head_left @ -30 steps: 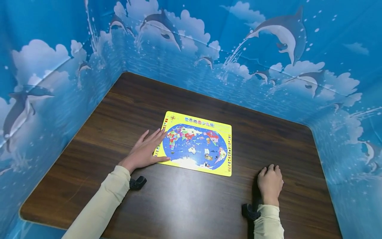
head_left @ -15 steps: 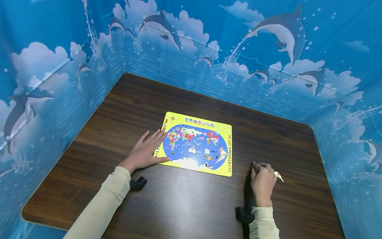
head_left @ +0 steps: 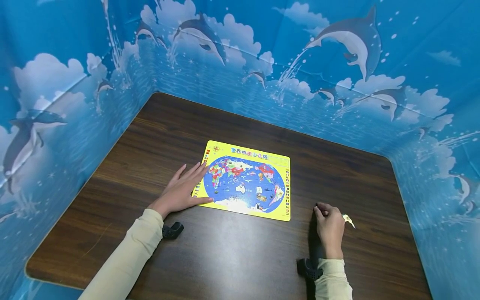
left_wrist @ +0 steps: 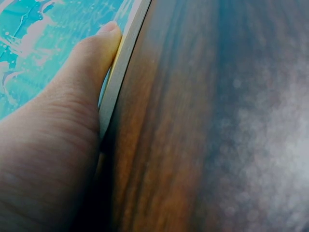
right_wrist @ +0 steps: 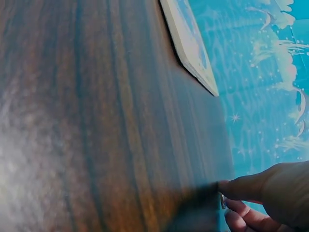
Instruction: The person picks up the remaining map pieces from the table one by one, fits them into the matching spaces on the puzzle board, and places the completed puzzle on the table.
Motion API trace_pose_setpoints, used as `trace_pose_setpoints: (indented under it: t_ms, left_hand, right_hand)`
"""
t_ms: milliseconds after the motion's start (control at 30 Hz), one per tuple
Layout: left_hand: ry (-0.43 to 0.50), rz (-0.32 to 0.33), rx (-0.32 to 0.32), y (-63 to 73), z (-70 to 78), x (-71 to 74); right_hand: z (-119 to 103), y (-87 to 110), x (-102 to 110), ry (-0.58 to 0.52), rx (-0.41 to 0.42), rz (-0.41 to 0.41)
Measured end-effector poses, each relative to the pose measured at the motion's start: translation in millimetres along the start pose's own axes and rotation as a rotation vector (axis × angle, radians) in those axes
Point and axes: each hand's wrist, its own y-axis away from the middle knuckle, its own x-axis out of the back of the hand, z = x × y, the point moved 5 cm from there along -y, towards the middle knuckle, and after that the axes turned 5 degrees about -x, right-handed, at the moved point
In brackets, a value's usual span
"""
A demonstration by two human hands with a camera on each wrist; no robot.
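In the head view my left hand point(head_left: 181, 191) lies spread on the left edge of a yellow board with a world map point(head_left: 247, 157). Its fingers and thumb reach onto the printed face. The left wrist view has my thumb point(left_wrist: 91, 63) along the board's edge point(left_wrist: 116, 79). Over to the right of the board, my right hand point(head_left: 331, 227) is low over the table with thumb and fingers drawn together. A small thin light-coloured piece point(right_wrist: 223, 201) shows between them in the right wrist view. Beyond that hand's right side a white-and-yellow sliver point(head_left: 348, 221) sticks out, partly hidden.
The dark wooden table point(head_left: 150, 137) has rounded corners and reflects a bright glare in front of the board. Blue curtains printed with dolphins point(head_left: 240, 83) surround its far and side edges. Black wrist cameras point(head_left: 172, 230) sit at both cuffs.
My right hand has shifted slightly left and drawn its thumb and fingers together, baring the white-and-yellow sliver at its right. The left hand and the board keep their places.
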Motion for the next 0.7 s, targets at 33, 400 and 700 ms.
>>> trace_pose_setpoints:
  t_ms: [33,400,700]
  left_hand:
    - [0.001,0.000,0.000,-0.2,-0.1,-0.1]
    - [0.004,-0.002,0.006,0.5,1.5,0.9]
    - [-0.005,-0.001,0.002,1.2,0.8,0.1]
  right_hand:
    - [1,-0.1,0,-0.002,-0.001,-0.003]
    - [-1,-0.5,3,-0.033,0.049,-0.023]
    - [-16,-0.6,-6,-0.148,-0.047,-0.146]
